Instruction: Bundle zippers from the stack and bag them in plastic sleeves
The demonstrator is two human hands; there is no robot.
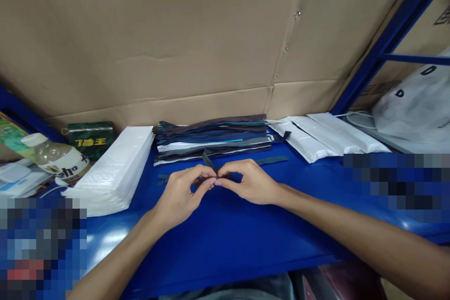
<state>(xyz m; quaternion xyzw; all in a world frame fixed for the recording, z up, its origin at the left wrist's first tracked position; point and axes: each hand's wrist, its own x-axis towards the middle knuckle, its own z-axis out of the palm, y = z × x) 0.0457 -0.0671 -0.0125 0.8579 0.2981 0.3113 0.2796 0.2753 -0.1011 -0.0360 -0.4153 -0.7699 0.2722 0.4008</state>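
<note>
My left hand [184, 192] and my right hand [248, 180] meet over the blue table [225, 239], fingertips pinched together on one small dark strip [208, 161] whose end sticks up between them. Just behind lies a stack of dark strips [214, 138] in navy, grey and brown. One more loose dark strip [271, 160] lies flat on the table to the right of my right hand.
A pile of white bubble mailers [114, 171] lies at the left, flat white bags [316, 136] at the right. A plastic bottle [58, 159] and a green box [91, 136] sit far left. A cardboard wall [197, 37] closes the back; a white plastic bag [415, 103] hangs far right.
</note>
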